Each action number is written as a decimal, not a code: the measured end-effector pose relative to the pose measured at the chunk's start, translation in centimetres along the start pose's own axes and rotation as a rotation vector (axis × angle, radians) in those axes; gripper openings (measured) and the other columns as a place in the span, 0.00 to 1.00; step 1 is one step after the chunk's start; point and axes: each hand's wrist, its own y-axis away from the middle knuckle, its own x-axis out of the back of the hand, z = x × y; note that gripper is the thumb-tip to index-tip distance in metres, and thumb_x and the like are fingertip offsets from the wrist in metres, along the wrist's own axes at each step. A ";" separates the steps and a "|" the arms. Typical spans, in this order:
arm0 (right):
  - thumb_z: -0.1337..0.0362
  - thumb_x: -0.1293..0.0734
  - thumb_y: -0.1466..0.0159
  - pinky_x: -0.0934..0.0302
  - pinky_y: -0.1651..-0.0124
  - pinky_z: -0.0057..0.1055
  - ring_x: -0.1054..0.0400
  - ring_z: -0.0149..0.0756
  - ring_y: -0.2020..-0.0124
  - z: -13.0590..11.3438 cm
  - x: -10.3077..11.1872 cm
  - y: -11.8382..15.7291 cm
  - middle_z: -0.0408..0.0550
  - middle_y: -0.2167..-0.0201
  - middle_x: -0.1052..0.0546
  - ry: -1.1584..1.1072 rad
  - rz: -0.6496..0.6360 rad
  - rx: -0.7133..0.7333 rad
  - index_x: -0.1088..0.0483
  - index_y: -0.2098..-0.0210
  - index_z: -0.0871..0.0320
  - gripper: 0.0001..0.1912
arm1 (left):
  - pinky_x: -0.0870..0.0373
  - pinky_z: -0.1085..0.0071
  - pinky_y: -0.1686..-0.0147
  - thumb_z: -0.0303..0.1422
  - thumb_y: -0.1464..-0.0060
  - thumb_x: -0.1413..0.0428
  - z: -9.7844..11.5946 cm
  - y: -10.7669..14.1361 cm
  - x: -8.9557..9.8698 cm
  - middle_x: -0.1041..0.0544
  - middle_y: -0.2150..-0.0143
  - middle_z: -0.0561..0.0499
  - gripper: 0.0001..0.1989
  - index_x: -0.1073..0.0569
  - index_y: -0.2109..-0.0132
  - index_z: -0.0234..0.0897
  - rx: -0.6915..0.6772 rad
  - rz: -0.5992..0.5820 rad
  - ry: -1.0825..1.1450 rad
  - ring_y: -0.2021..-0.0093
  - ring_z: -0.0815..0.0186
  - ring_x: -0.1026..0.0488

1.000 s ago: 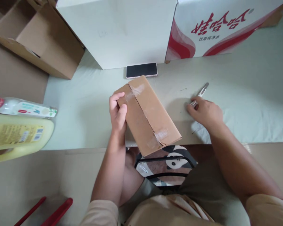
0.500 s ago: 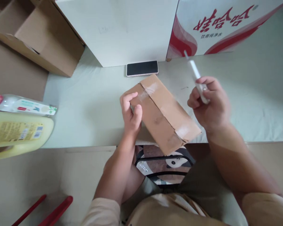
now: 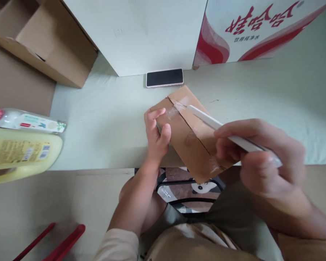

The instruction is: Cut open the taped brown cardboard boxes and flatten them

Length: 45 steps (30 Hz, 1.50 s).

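Observation:
A small brown cardboard box (image 3: 188, 139) lies tilted at the table's front edge, with clear tape at both ends of its seam. My left hand (image 3: 158, 136) grips its left side, thumb and fingers pressed on the cardboard. In my right hand (image 3: 260, 156) is a slim white utility knife (image 3: 206, 117), fingers closed round its handle. The knife's tip end points at the taped far end of the seam. Part of the box's right side is hidden behind my right hand.
A phone (image 3: 164, 78) lies just beyond the box, before a large white box (image 3: 141, 36) and a red-and-white carton (image 3: 250, 40). At left are a cardboard box (image 3: 62, 43), a bottle (image 3: 29, 121) and a yellow jug (image 3: 24, 150).
My right hand has come nearer and lower, and the knife has swung left over the box, its front end now by the taped seam. My left hand and the box have shifted slightly right.

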 end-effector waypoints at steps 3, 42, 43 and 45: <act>0.46 0.38 0.27 0.46 0.79 0.25 0.40 0.23 0.82 0.3 -0.7 -0.6 0.38 0.77 0.29 0.024 -0.063 0.012 0.29 0.56 0.54 0.18 | 0.33 0.54 0.38 0.51 0.32 0.50 0.3 -0.1 0.0 0.29 0.44 0.47 0.21 0.33 0.39 0.49 0.012 -0.017 -0.003 0.41 0.56 0.29; 0.45 0.44 0.29 0.33 0.59 0.45 0.26 0.44 0.61 3.6 -1.7 0.5 0.51 0.66 0.24 0.133 0.210 0.466 0.33 0.71 0.54 0.24 | 0.32 0.51 0.38 0.60 0.36 0.51 0.1 -0.3 -1.0 0.29 0.45 0.46 0.27 0.32 0.42 0.48 0.085 0.023 -0.022 0.42 0.53 0.28; 0.45 0.45 0.29 0.32 0.57 0.46 0.24 0.44 0.60 3.6 -1.8 0.6 0.50 0.66 0.23 0.116 0.185 0.483 0.35 0.72 0.54 0.24 | 0.32 0.51 0.39 0.60 0.36 0.51 0.1 -0.3 -1.0 0.29 0.45 0.45 0.26 0.32 0.42 0.48 0.083 0.025 -0.024 0.42 0.53 0.28; 0.45 0.45 0.28 0.32 0.55 0.47 0.22 0.42 0.63 3.5 -1.8 0.8 0.46 0.71 0.22 0.087 0.148 0.499 0.36 0.73 0.54 0.25 | 0.32 0.52 0.39 0.58 0.35 0.51 0.0 -0.3 -1.0 0.29 0.45 0.45 0.25 0.32 0.42 0.48 0.074 0.025 -0.027 0.42 0.53 0.28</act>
